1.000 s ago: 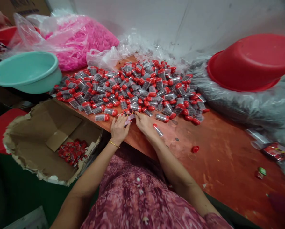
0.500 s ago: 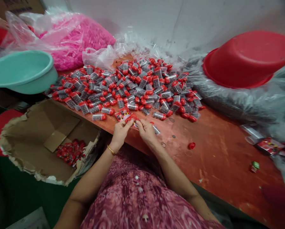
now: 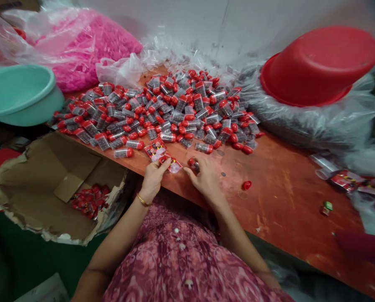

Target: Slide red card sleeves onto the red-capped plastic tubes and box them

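My left hand (image 3: 153, 178) pinches a small red printed plastic bag (image 3: 174, 165) with a clear lower part, just above the table's front edge. More such printed bags (image 3: 156, 147) lie directly behind it. My right hand (image 3: 207, 179) is curled around a clear tube with a red cap (image 3: 193, 163), a little to the right of the bag. Its fingertips are partly hidden behind the tube. Beyond both hands spreads a large heap of red-capped clear tubes (image 3: 174, 107) with dark beads inside.
On the left are a torn cardboard box (image 3: 33, 176) holding filled red packets (image 3: 91, 200), a turquoise basin (image 3: 20, 94) and a bag of pink pieces (image 3: 89, 46). An upturned red tub (image 3: 319, 67) rests on a clear sack (image 3: 303, 121). One loose red cap (image 3: 246, 185) lies rightward.
My right hand has let go of the printed bag and moved right to a red-capped tube. My left hand keeps hold of the bag. The whole view has shifted slightly.
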Motion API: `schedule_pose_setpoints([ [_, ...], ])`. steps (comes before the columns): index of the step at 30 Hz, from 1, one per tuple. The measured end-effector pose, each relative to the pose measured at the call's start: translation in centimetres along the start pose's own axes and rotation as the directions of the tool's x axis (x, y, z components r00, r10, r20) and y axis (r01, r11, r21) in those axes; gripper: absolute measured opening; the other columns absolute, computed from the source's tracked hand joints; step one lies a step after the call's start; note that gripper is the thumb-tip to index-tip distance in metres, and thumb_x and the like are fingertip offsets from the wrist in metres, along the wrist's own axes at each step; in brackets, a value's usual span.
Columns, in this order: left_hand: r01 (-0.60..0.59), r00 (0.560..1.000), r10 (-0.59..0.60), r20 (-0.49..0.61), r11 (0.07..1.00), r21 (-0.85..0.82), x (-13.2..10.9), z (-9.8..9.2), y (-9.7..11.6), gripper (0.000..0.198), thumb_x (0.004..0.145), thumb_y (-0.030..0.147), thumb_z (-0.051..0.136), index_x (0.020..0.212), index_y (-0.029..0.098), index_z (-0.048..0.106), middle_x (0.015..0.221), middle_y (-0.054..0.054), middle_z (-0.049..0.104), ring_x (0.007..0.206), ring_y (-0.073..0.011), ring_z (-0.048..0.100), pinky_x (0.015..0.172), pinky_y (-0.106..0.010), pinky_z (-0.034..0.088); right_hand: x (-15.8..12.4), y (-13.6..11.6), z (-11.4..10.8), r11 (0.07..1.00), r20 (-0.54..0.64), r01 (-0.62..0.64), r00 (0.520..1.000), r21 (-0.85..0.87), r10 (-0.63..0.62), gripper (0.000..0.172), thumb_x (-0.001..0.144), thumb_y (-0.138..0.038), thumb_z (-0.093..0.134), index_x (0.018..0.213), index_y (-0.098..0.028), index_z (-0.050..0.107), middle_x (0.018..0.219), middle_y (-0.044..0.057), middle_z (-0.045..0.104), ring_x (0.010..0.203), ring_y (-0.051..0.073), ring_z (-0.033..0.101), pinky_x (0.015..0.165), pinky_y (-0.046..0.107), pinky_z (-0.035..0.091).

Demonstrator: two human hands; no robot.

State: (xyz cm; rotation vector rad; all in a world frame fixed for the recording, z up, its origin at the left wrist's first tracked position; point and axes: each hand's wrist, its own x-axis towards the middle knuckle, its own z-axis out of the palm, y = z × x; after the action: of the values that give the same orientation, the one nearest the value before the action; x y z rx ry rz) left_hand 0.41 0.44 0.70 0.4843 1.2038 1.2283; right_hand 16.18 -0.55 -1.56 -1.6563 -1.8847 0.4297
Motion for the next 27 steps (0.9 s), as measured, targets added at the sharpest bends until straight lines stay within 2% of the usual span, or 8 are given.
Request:
schedule_pose_setpoints([
  [2, 0.079, 0.997, -0.079, 0.011, 0.996, -0.05, -0.1, 0.0, 0.3, 0.028, 0.052, 0.03, 0.082, 0.066, 0.013, 0.065, 0.063, 0.001, 0.066, 0.054, -0.0085, 0.058, 0.056, -0.02, 0.047, -0.1, 1.6, -0.5, 0.978, 0.02, -0.013, 1.0, -0.209, 0.018, 0.035, 0.081, -0.038, 0.056, 0.107, -0.014, 0.057, 0.107, 0.017, 0.061, 0.098, 0.029, 0.052, 0.084, 0.041, 0.04],
  [5, 0.165, 0.986, -0.163, 0.038, 0.983, -0.083, -0.2, -0.1, 0.5, 0.026, 0.056, 0.03, 0.081, 0.064, 0.014, 0.063, 0.06, 0.002, 0.065, 0.052, -0.0074, 0.057, 0.052, -0.018, 0.046, -0.2, 3.4, -0.7, 0.952, 0.109, 0.014, 0.994, -0.307, 0.02, 0.03, 0.086, -0.029, 0.047, 0.109, -0.013, 0.057, 0.106, 0.018, 0.063, 0.098, 0.03, 0.053, 0.085, 0.043, 0.04],
  [7, 0.188, 0.982, -0.185, 0.049, 0.978, -0.09, -0.3, -0.3, 0.4, 0.026, 0.059, 0.031, 0.08, 0.061, 0.014, 0.06, 0.056, 0.002, 0.063, 0.049, -0.0068, 0.056, 0.051, -0.018, 0.046, -0.5, 4.1, -0.6, 0.966, 0.113, 0.037, 0.994, -0.255, -0.008, 0.03, 0.087, -0.027, 0.045, 0.108, -0.012, 0.058, 0.105, 0.017, 0.064, 0.097, 0.029, 0.055, 0.085, 0.043, 0.042],
  [11, 0.209, 0.978, -0.209, 0.017, 0.972, -0.107, -0.2, -0.5, 0.1, 0.027, 0.058, 0.032, 0.08, 0.062, 0.015, 0.059, 0.055, 0.004, 0.062, 0.047, -0.0062, 0.055, 0.051, -0.019, 0.048, -1.3, 4.6, -0.4, 1.0, 0.025, 0.014, 1.0, -0.025, -0.014, 0.033, 0.08, -0.032, 0.056, 0.108, -0.015, 0.059, 0.102, 0.013, 0.065, 0.095, 0.027, 0.058, 0.085, 0.042, 0.045],
  [15, 0.224, 0.974, -0.225, 0.005, 0.972, -0.072, -0.2, -0.3, -0.3, 0.032, 0.055, 0.036, 0.082, 0.066, 0.015, 0.06, 0.057, 0.003, 0.064, 0.049, -0.0076, 0.058, 0.05, -0.019, 0.048, -2.6, 3.6, -0.7, 0.977, -0.05, 0.029, 0.999, 0.21, -0.019, 0.035, 0.078, -0.033, 0.058, 0.111, -0.02, 0.059, 0.104, 0.01, 0.064, 0.096, 0.024, 0.059, 0.083, 0.04, 0.048],
  [18, 0.241, 0.971, -0.24, 0.021, 0.97, -0.041, -0.4, -0.1, -0.6, 0.036, 0.052, 0.039, 0.082, 0.067, 0.014, 0.061, 0.058, 0.002, 0.065, 0.05, -0.0082, 0.059, 0.05, -0.019, 0.048, -3.6, 2.2, -1.5, 0.947, -0.078, 0.094, 0.994, 0.307, -0.074, 0.036, 0.078, -0.032, 0.06, 0.112, -0.021, 0.059, 0.105, 0.009, 0.064, 0.096, 0.022, 0.06, 0.082, 0.038, 0.05],
  [21, 0.246, 0.969, -0.246, 0.02, 0.969, -0.008, -0.6, 0.1, -0.7, 0.036, 0.051, 0.04, 0.082, 0.066, 0.014, 0.062, 0.058, 0.001, 0.065, 0.048, -0.0078, 0.057, 0.049, -0.019, 0.047, -4.0, 1.0, -2.7, 0.936, -0.056, 0.166, 0.986, 0.311, -0.156, 0.036, 0.078, -0.033, 0.061, 0.112, -0.023, 0.059, 0.104, 0.008, 0.066, 0.096, 0.022, 0.061, 0.085, 0.039, 0.049],
  [27, 0.232, 0.973, -0.232, -0.004, 0.972, 0.032, -1.0, 0.5, -0.4, 0.035, 0.051, 0.04, 0.082, 0.062, 0.012, 0.063, 0.056, 0.001, 0.064, 0.045, -0.0076, 0.055, 0.046, -0.019, 0.046, -3.6, 0.0, -4.1, 0.921, 0.097, 0.235, 0.956, 0.312, -0.277, 0.035, 0.079, -0.03, 0.06, 0.114, -0.021, 0.06, 0.102, 0.008, 0.067, 0.092, 0.021, 0.063, 0.082, 0.036, 0.051],
])
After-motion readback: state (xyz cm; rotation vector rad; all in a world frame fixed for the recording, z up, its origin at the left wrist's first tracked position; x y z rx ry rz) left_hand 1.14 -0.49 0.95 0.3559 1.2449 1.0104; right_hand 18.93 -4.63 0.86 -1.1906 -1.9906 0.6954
